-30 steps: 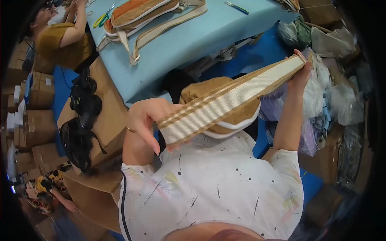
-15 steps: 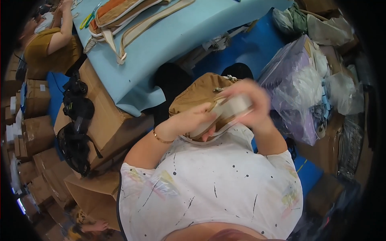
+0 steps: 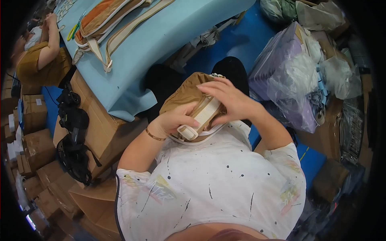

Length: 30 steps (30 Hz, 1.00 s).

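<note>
— Where are the hands?
— Both are on the tan bag (image 3: 183,96) in the lap: left hand (image 3: 177,120) and right hand (image 3: 227,100) clamp the folded cream strap (image 3: 203,114) against it.
— Around the bag?
— Blue table (image 3: 161,44) just beyond it, plastic sacks (image 3: 289,80) to its right.

Bright, even overhead light; soft shadows; sharp centre; heavy fisheye bending, black vignette at rim; no glare.

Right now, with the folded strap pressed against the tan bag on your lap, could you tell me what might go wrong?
1. The folded cream strap is pinned only by the left hand and right hand; a loosened grip might let it spring open.
2. The tan bag rests on the lap, off the blue table, so it could slide to the floor.
</note>
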Available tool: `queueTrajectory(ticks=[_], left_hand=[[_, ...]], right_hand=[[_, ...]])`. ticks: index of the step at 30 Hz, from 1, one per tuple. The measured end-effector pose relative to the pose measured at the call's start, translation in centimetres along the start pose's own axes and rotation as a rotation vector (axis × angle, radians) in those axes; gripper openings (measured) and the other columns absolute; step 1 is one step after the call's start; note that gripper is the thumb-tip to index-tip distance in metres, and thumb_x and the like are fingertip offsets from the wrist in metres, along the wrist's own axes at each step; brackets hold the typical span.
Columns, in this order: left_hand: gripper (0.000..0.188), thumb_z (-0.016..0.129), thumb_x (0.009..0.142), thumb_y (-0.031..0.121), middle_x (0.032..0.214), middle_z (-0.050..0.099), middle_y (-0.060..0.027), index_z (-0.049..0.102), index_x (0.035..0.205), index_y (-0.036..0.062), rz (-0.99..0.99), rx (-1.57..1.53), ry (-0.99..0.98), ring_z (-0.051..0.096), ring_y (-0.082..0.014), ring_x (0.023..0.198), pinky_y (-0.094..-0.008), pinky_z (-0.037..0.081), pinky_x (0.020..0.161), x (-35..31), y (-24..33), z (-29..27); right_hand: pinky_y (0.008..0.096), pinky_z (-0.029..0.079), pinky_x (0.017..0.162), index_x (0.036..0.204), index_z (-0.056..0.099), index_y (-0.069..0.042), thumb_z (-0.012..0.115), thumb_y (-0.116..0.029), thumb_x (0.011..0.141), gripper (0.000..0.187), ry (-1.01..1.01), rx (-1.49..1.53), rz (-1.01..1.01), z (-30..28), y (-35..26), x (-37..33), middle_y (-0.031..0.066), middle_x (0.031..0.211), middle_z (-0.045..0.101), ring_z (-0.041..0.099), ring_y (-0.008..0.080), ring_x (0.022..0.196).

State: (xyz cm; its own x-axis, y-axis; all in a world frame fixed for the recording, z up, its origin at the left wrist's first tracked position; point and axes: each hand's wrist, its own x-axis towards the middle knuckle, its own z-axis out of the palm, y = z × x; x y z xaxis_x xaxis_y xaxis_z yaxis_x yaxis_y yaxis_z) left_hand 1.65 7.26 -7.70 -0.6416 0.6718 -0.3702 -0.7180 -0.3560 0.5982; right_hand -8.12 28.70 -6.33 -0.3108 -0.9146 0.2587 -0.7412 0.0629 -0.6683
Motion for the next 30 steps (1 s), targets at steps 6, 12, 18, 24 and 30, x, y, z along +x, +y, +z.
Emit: queueTrajectory(ticks=[6,12,18,24,30], left_hand=[[0.061,0.061,0.075,0.006,0.097,0.062,-0.0137,0.037,0.129,-0.0050,0.007,0.203,-0.043,0.062,-0.0175,0.087,-0.0288,0.049,0.079,-2.4,3.9,0.8],[0.037,0.063,0.078,0.012,0.087,0.059,-0.0083,0.045,0.107,-0.0019,-0.147,0.518,0.292,0.058,-0.0129,0.069,-0.0234,0.047,0.064,-3.5,2.1,-2.1],[0.026,0.059,0.075,0.011,0.081,0.057,-0.0147,0.056,0.097,-0.0014,0.213,1.310,0.224,0.057,-0.0292,0.076,-0.0347,0.047,0.067,-4.9,1.7,3.4],[0.058,0.053,0.073,0.009,0.083,0.061,-0.0143,0.041,0.130,0.0028,0.215,0.977,0.140,0.060,-0.0256,0.070,-0.0320,0.047,0.065,-3.5,3.8,6.0],[0.052,0.062,0.076,0.035,0.085,0.064,-0.0151,0.051,0.120,0.0095,0.213,1.299,0.000,0.064,-0.0309,0.079,-0.0380,0.049,0.068,-2.6,1.0,3.6]], right_hand=[[0.0442,0.035,0.098,0.104,0.057,-0.010,0.074,-0.006,0.056,0.051,0.137,-0.168,0.058,1.2,4.9,-2.0,0.0078,0.093,0.061,0.056,0.0273,0.094],[0.0400,0.046,0.084,0.090,0.052,-0.007,0.070,0.004,0.050,0.046,0.309,-0.135,0.079,1.2,4.2,-3.8,0.0134,0.096,0.057,0.053,0.0349,0.098],[0.0405,0.050,0.085,0.084,0.049,-0.009,0.070,0.005,0.046,0.046,0.337,-0.138,-0.036,1.1,1.0,-7.0,0.0130,0.090,0.057,0.059,0.0348,0.099],[0.0349,0.047,0.071,0.083,0.053,-0.012,0.074,-0.006,0.056,0.034,0.136,0.025,0.053,-0.8,0.2,-6.4,0.0029,0.084,0.060,0.059,0.0259,0.077],[0.0366,0.040,0.085,0.090,0.060,-0.012,0.077,-0.015,0.062,0.033,-0.347,-0.080,0.085,-5.2,-2.5,-5.6,0.0031,0.082,0.059,0.056,0.0231,0.086]])
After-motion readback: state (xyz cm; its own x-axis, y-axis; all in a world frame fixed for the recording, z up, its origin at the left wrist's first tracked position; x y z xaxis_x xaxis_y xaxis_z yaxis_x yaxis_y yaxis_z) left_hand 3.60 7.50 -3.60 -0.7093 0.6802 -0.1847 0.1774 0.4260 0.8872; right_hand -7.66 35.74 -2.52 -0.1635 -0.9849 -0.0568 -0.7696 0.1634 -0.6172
